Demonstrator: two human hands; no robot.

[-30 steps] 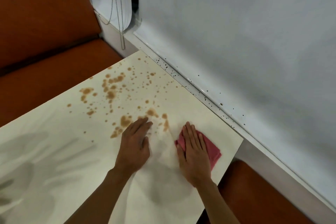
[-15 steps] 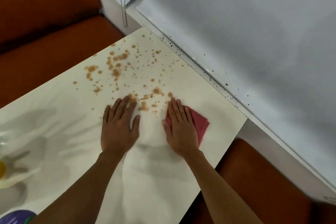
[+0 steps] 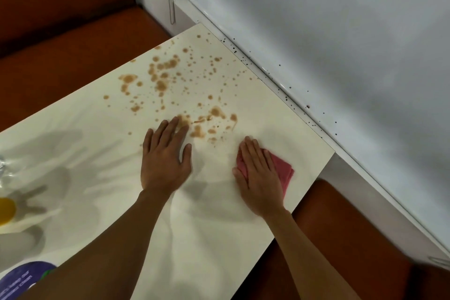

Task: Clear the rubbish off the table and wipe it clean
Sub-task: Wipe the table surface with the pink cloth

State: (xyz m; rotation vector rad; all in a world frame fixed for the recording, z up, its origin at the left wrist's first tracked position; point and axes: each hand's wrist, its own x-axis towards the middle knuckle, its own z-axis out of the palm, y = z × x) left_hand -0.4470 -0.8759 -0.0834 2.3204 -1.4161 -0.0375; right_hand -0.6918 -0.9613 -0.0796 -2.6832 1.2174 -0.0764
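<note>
The cloth (image 3: 283, 172), pink and folded, lies flat on the table (image 3: 280, 114) near the corner by the sill (image 3: 287, 85). Its free folded corner points toward the table's right edge; the rest is covered, so I cannot tell its long axis. The right hand (image 3: 258, 175) presses on it, fingers straight and together, pointing away from the person. The left hand (image 3: 165, 161) lies flat on the bare table just to the left, fingers slightly spread, its fingertips touching the nearest brown stains (image 3: 160, 80). The stains spread toward the far edge. A yellow thing (image 3: 6, 209) sits at the left. Orange seats (image 3: 73, 44) flank the table.
</note>
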